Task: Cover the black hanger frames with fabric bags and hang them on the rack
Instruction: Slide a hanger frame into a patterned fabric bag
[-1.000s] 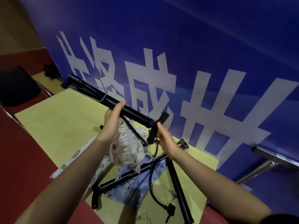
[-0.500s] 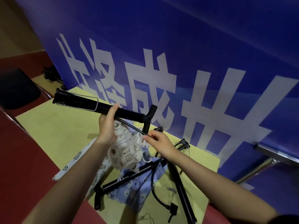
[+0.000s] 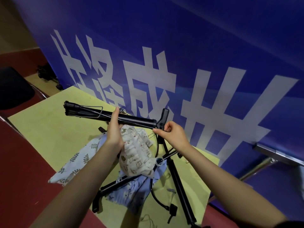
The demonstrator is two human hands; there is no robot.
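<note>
Blue banner point(image 3: 197, 46) with big white characters is filling the background, standing behind a yellow surface point(image 3: 46, 129) that is bordered by red floor point(image 3: 19, 170).

Left hand point(image 3: 114, 129) is gripping the middle of a folded black hanger frame point(image 3: 131, 118), fingers curled round the tube, thumb up over the top. Frame is lying roughly level above the surface, its capped end point(image 3: 69, 106) pointing left, a thin wire loop point(image 3: 93, 109) running along it. A cream patterned fabric bag point(image 3: 136, 155) is bunched under the left palm and hanging down from it; looks pinned between palm and tube, but the contact is hidden, so I can't tell for sure.

Right hand point(image 3: 172, 134) is sitting at the frame's right end, just below the black hook piece point(image 3: 162, 118). Thumb and forefinger are pressed together, pinching a thin black rod point(image 3: 153, 129) at the joint; remaining fingers are curled in.

Underneath, more black frames point(image 3: 179, 183) are lying crossed on the surface over a leaf-print cloth point(image 3: 77, 163) and a blue patterned cloth point(image 3: 130, 193). A black cord with a clip point(image 3: 171, 209) is trailing at the near edge. A metal bar point(image 3: 279, 155) is showing far right.
</note>
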